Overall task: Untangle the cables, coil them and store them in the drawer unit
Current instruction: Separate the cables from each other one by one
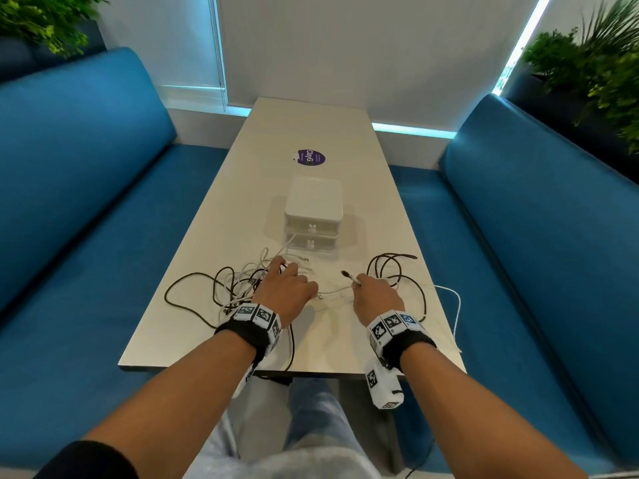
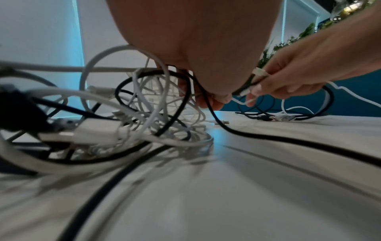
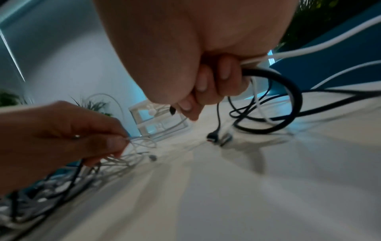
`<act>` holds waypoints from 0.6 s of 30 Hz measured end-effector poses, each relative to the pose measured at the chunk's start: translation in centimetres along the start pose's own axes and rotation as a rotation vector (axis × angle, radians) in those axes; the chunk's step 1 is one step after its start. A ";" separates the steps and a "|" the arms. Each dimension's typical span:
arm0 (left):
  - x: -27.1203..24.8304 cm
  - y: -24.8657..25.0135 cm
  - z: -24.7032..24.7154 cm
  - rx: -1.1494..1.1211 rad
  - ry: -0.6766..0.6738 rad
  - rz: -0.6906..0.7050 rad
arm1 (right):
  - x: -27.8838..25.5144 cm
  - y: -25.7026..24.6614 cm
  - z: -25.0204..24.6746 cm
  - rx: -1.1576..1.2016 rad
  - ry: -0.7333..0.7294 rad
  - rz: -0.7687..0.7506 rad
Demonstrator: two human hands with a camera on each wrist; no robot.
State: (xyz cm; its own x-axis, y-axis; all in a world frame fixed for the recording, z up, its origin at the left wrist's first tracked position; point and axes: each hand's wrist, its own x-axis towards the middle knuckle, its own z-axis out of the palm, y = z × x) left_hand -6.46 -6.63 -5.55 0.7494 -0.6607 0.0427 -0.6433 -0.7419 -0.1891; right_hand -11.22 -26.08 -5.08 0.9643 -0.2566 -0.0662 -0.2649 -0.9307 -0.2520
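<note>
Early stage: cables point(image 1: 238, 288) tangled on table point(image 1: 321, 333), none coiled, drawers point(image 1: 313, 216) closed; left hand point(image 1: 283, 288) pinching thin white wire, right hand point(image 1: 375, 297) gripping cable ends

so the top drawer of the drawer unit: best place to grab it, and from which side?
Pinch the small white knob at the middle of the top drawer front, coming from the near side, where the drawer unit faces the person. The knob is the only part that juts out. A white cable lies against the lower left front, so stay clear of it.
</note>
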 end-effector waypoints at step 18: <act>0.1 0.5 0.5 -0.073 -0.034 -0.038 | -0.2 -2.5 1.4 0.069 -0.217 -0.253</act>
State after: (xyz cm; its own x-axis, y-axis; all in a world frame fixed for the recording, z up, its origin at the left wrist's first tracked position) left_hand -6.62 -7.02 -6.15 0.7777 -0.6284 0.0150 -0.6229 -0.7736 -0.1160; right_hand -10.77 -23.33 -5.79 0.9795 0.0485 -0.1956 -0.0237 -0.9362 -0.3508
